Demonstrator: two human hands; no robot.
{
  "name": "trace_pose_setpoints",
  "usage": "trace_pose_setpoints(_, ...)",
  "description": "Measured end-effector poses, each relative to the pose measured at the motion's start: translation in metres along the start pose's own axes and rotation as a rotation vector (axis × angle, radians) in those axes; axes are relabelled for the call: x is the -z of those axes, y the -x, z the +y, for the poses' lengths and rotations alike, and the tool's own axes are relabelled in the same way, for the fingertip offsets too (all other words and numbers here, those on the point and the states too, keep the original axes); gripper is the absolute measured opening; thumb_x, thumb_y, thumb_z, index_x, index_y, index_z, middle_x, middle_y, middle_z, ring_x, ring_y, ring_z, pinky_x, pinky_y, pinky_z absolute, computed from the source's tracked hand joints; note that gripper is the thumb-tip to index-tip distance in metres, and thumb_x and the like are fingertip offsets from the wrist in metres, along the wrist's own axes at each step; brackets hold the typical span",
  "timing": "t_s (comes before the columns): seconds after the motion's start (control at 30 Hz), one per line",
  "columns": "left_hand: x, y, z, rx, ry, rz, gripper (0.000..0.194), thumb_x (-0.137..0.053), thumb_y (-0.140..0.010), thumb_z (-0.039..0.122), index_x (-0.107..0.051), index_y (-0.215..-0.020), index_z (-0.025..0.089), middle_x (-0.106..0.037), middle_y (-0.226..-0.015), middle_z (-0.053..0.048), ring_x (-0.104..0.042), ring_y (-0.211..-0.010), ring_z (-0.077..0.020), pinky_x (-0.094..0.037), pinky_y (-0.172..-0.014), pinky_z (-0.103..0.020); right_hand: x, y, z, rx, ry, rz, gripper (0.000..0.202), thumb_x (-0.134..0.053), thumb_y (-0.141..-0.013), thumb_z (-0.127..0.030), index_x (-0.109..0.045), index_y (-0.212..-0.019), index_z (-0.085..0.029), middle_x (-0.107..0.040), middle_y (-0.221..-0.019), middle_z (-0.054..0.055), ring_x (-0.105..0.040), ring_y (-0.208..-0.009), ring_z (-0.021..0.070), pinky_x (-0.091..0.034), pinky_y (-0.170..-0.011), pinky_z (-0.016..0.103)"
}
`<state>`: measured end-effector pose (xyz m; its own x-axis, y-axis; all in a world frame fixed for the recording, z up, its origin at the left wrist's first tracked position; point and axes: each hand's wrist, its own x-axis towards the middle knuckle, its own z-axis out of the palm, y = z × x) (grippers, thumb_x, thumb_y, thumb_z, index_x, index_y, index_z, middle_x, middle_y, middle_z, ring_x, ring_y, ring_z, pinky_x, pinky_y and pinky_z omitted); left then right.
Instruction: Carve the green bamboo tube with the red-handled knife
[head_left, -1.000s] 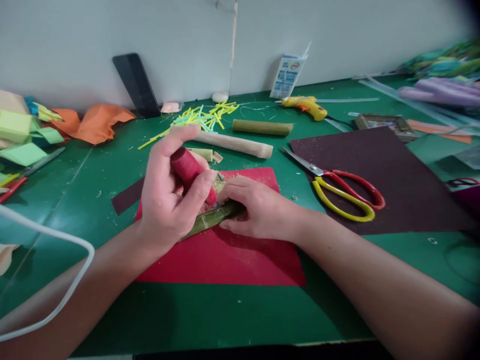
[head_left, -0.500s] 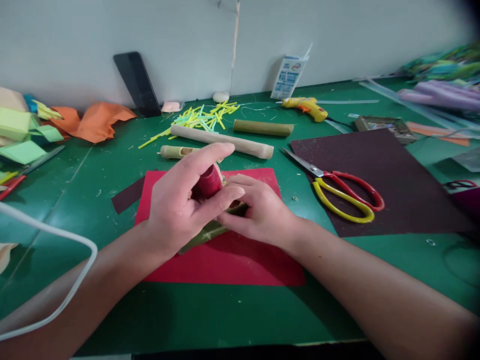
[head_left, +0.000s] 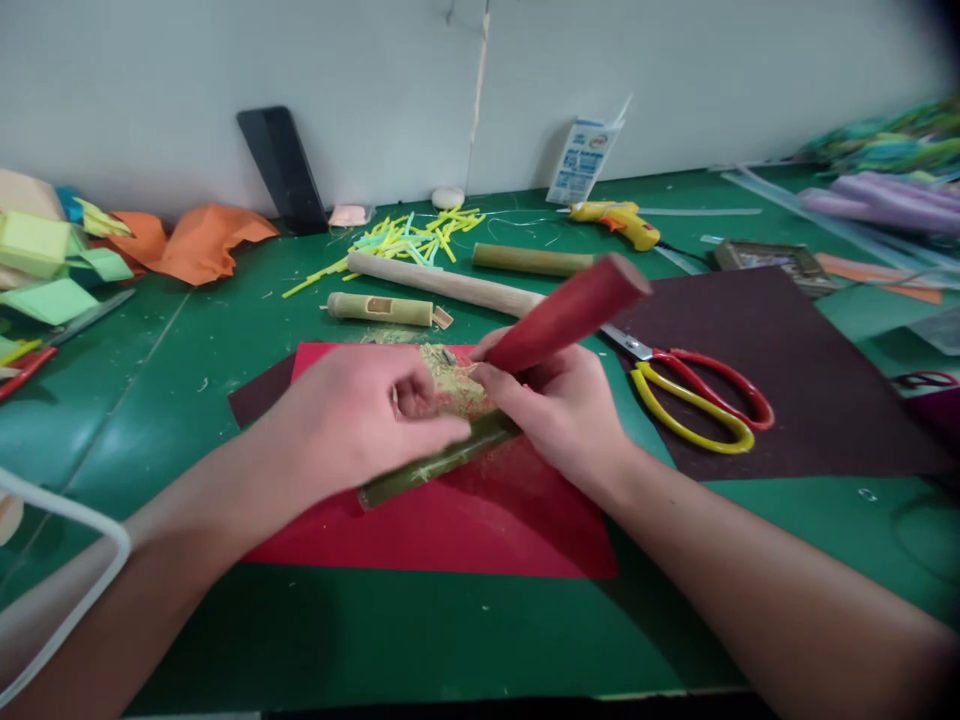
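Note:
My right hand (head_left: 566, 405) is closed round a red stick (head_left: 574, 310), which points up and to the right. Under both hands a green bamboo piece (head_left: 435, 465) lies slanted on a red sheet (head_left: 450, 530). My left hand (head_left: 360, 415) is at the bamboo's left part, fingers curled and thumb along its upper edge; whether it presses on the bamboo is hard to tell. Pale shavings (head_left: 457, 385) are heaped on the red sheet between the hands, just behind the bamboo.
Scissors (head_left: 694, 395) lie on a dark sheet (head_left: 802, 400) to the right. Behind are a notched bamboo piece (head_left: 390, 310), a pale stick (head_left: 442, 285), cut straws (head_left: 409, 240), a glue gun (head_left: 615, 222) and a phone (head_left: 281, 170). A white cable (head_left: 82, 520) hangs at left.
The red stick has passed from my left hand to my right and now slants up to the right. My left hand has moved left and down, uncovering the shavings and more of the bamboo.

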<state>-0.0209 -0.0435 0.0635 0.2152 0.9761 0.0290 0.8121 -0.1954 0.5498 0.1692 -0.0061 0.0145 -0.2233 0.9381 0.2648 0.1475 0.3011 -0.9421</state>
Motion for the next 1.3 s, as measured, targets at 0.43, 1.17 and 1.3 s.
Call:
trace_pose_setpoints(0.43, -0.016, -0.001, 0.000, -0.145, -0.393, -0.186, 0.007, -0.066, -0.079, 0.029, -0.068, -0.081, 0.022, -0.073, -0.085, -0.005, -0.070, -0.078, -0.0268, -0.054, -0.065, -0.037, 0.005, 0.003, -0.008, -0.045, -0.114, 0.108, 0.033, -0.058, -0.092, -0.050, -0.068, -0.081, -0.021, -0.054, -0.064, 0.001, -0.057, -0.064, 0.0159, -0.046, -0.057, 0.032)
trace_pose_setpoints(1.17, -0.045, -0.004, -0.020, -0.290, -0.218, 0.041, 0.014, -0.059, -0.087, 0.024, -0.067, -0.092, 0.014, -0.070, -0.095, -0.011, -0.064, -0.093, -0.0281, -0.053, -0.084, -0.044, 0.005, 0.000, -0.006, -0.054, 0.029, 0.015, 0.012, -0.070, -0.081, -0.031, -0.063, -0.079, -0.022, -0.066, -0.071, 0.002, -0.063, -0.068, 0.0173, -0.049, -0.056, 0.031)
trace_pose_setpoints(1.3, -0.053, -0.007, -0.030, -0.327, -0.162, 0.113, 0.013, -0.066, -0.086, 0.030, -0.064, -0.089, 0.017, -0.068, -0.091, -0.007, -0.063, -0.086, -0.0236, -0.049, -0.076, -0.038, 0.009, -0.004, -0.007, 0.015, 0.100, -0.077, 0.005, -0.068, -0.080, -0.024, -0.065, -0.076, -0.023, -0.070, -0.077, 0.002, -0.063, -0.066, 0.0156, -0.051, -0.059, 0.031)
